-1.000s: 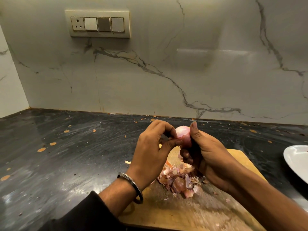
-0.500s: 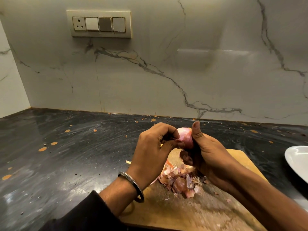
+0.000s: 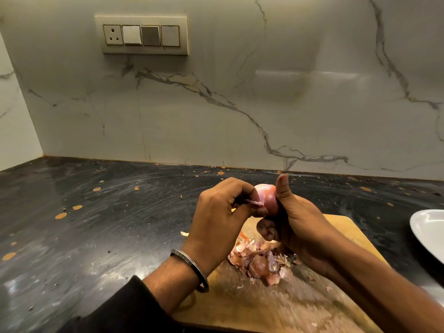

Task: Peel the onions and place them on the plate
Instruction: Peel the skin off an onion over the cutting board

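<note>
Two hands on one onion point(image 3: 265, 197), held up in the air above the cutting board point(image 3: 276, 306). My right hand point(image 3: 295, 224) wraps it from the right, fingers curled under, thumb standing straight up along its side. My left hand point(image 3: 224, 210) pinches a loose strip of skin point(image 3: 254, 203) between thumb and fingers at the onion's left side. Versus half a second ago: my right thumb stands taller above the onion, more pink surface shows, and the strip is pulled further out to the left. Grip spot over the board is about the same.

Onion: rounded, smooth, glossy pink where bare, an orange-red patch near the top. Long axis looks roughly upright, tilted a bit; which end is root or tip I cannot tell, fingers hide both. Skin strip is thin, papery, pale purple.

Below my hands a pile of peels point(image 3: 262, 258) lies on the board: dry, crinkled flakes, brown, pink and purple. Board is flat wood, light tan, rounded corner, scuffed grain. Steel bangle point(image 3: 192, 267) on my left wrist, black sleeve point(image 3: 125, 306) behind it.

Counter point(image 3: 84, 224) is dark polished stone, streaky, with orange flecks and small peel bits. White plate point(image 3: 430, 229), smooth and glossy, sits at the right edge, well apart from the onion, partly cut off. Wall point(image 3: 240, 104) is white veined marble with a cream switch panel point(image 3: 141, 36).
</note>
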`<action>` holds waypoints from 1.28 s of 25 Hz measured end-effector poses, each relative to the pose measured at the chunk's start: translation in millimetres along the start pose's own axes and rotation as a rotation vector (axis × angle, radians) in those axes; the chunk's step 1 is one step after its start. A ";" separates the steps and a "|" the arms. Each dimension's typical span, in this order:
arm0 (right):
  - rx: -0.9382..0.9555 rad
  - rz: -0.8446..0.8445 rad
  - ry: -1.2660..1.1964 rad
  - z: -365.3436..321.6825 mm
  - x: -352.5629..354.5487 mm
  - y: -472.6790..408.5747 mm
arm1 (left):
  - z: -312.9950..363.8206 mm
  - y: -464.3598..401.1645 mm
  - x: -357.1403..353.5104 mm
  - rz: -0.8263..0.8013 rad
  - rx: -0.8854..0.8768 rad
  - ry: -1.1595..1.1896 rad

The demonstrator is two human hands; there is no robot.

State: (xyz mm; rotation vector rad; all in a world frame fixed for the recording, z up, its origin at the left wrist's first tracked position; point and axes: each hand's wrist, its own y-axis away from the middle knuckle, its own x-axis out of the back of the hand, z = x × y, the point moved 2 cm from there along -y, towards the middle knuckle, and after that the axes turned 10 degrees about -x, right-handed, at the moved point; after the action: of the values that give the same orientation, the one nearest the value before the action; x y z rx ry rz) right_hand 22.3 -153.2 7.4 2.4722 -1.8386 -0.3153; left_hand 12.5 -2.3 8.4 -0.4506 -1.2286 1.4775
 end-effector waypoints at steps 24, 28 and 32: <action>-0.141 -0.114 -0.031 0.7 -1.6 3.6 | 1.9 -2.1 1.8 0.044 -0.021 0.199; -0.129 -0.131 -0.028 1.3 -1.3 3.5 | 4.6 -2.5 1.8 0.005 -0.090 0.102; -0.118 -0.122 -0.022 2.3 -3.8 2.3 | 3.0 -3.1 2.5 0.001 -0.071 0.045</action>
State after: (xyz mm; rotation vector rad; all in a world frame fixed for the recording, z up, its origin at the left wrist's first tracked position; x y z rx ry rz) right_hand 18.6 -150.0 6.0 2.5138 -1.6287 -0.4447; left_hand 10.7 -1.9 13.1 -0.5293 -1.2489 1.4206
